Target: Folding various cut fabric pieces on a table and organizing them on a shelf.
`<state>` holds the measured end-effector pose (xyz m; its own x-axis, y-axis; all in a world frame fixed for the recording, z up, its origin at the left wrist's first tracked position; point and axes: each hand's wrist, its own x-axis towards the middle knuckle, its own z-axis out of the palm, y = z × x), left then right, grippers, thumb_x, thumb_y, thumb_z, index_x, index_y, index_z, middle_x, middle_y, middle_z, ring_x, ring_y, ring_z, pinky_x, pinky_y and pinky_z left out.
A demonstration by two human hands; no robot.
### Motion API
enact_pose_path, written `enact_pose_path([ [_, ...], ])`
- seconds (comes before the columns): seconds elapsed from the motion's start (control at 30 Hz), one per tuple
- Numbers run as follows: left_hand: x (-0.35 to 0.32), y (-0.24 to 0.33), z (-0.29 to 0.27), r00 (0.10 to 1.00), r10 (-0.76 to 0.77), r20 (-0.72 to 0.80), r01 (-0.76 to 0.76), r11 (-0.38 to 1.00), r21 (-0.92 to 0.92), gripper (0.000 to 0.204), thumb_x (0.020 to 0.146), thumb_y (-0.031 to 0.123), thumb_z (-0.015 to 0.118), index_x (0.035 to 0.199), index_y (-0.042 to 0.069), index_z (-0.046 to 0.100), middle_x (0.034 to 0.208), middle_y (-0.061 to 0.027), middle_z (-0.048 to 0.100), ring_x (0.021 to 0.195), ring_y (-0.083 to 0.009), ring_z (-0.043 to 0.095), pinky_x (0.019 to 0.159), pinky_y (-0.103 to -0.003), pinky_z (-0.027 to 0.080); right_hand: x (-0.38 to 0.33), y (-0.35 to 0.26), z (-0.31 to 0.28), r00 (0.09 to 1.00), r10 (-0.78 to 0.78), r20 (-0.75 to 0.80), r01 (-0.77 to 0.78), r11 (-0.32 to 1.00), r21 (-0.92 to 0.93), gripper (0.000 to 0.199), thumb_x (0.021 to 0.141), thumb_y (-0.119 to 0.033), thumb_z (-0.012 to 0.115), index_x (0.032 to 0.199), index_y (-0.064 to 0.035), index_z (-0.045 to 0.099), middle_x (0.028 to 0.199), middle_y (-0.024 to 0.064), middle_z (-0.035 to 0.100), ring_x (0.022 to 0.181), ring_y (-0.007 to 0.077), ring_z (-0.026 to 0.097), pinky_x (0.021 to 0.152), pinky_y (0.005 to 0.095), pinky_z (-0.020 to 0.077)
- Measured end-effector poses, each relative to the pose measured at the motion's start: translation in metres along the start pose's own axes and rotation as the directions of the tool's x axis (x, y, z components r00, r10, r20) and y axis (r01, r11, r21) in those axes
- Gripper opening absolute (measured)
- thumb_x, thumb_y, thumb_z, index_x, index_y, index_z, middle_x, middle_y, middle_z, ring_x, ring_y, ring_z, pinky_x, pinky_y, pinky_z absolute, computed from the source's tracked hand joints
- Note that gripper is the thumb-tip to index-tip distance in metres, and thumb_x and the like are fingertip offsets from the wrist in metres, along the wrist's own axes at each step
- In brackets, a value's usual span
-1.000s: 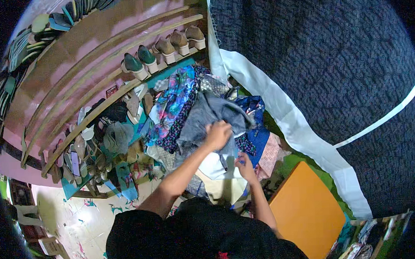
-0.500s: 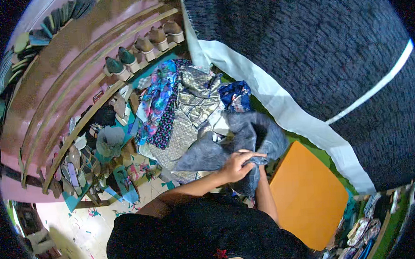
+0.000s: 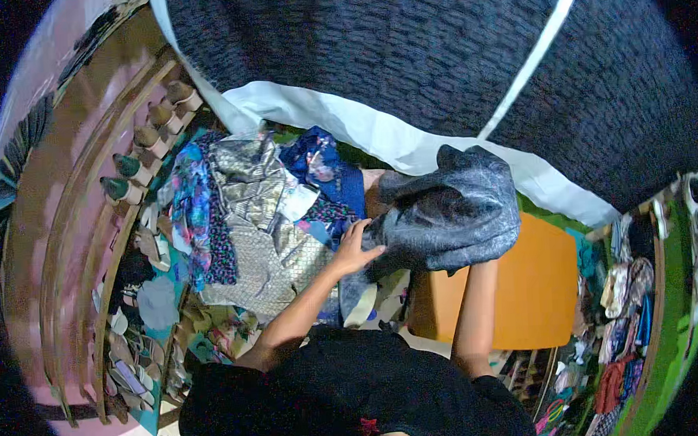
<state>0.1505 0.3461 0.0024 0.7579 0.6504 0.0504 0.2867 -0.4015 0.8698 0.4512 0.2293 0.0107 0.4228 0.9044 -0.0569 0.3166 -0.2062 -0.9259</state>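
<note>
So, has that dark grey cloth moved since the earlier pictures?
Yes: the grey cloth went right, from the clothes pile to overlap the orange panel.

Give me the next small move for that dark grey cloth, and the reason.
Probably ease the left hand leftward with the edge pinched, to open the dark grey cloth out: it hangs bunched, the left hand is at its left edge, and the right forearm runs up to it, the right hand hidden.

Wooden rack's front rail [image 3: 107, 279] has a row of block-heeled shoes [image 3: 148, 139], two green, rest tan, near its upper end; teal board [image 3: 174, 277] beside it has mixed footwear [image 3: 119, 349], plus grey ruffled piece [image 3: 158, 303] near board's right edge.
</note>
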Motion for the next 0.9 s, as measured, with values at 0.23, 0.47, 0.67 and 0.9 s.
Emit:
enact_pose_path([
  [0.23,0.026,0.053,0.085,0.835,-0.348,0.426,0.537,0.688,-0.489,0.063,0.080,0.056,0.033,0.113,0.005,0.047,0.110,-0.0071,0.051,0.103,-0.0201,0.044,0.088,-0.031,0.031,-0.134,0.046,-0.054,0.981,0.132,-0.144,-0.109,0.981,0.162,0.045,0.070,-0.016,0.055,0.110,0.0006,0.043,0.104,0.0227,0.050,0.090,0.0333,0.051,0.078,0.0355,0.0405],
  [0.47,0.027,0.048,0.223,0.741,-0.516,0.431,0.631,0.313,-0.710,0.033,0.081,0.020,0.039,0.100,-0.005,0.050,0.096,-0.0144,0.055,0.085,-0.0256,0.055,0.073,-0.037,0.046,-0.254,0.074,-0.083,0.991,0.090,-0.102,-0.115,0.954,-0.275,0.047,0.070,-0.015,0.057,0.111,0.0032,0.043,0.112,0.0184,0.047,0.105,0.0271,0.044,0.090,0.0338,0.0337],
  [0.67,0.061,0.128,0.234,0.587,-0.583,0.562,0.670,-0.040,-0.742,0.042,0.083,0.032,0.035,0.104,-0.001,0.049,0.105,-0.0160,0.053,0.096,-0.0320,0.051,0.090,-0.046,0.033,-0.297,0.110,-0.088,0.962,0.004,-0.272,-0.001,1.000,0.013,0.041,0.076,-0.013,0.054,0.111,0.0039,0.042,0.118,0.0142,0.044,0.109,0.0234,0.040,0.092,0.0318,0.0315],
  [0.9,0.186,0.282,0.237,0.904,0.149,0.400,0.423,-0.176,-0.889,0.042,0.084,0.031,0.033,0.108,0.000,0.047,0.106,-0.0173,0.052,0.100,-0.0305,0.049,0.090,-0.045,0.034,-0.176,0.093,-0.108,0.943,0.314,0.110,-0.201,0.276,0.940,0.053,0.080,-0.044,0.045,0.118,-0.0063,0.041,0.119,0.0068,0.044,0.109,0.0243,0.041,0.094,0.0406,0.0319],
])
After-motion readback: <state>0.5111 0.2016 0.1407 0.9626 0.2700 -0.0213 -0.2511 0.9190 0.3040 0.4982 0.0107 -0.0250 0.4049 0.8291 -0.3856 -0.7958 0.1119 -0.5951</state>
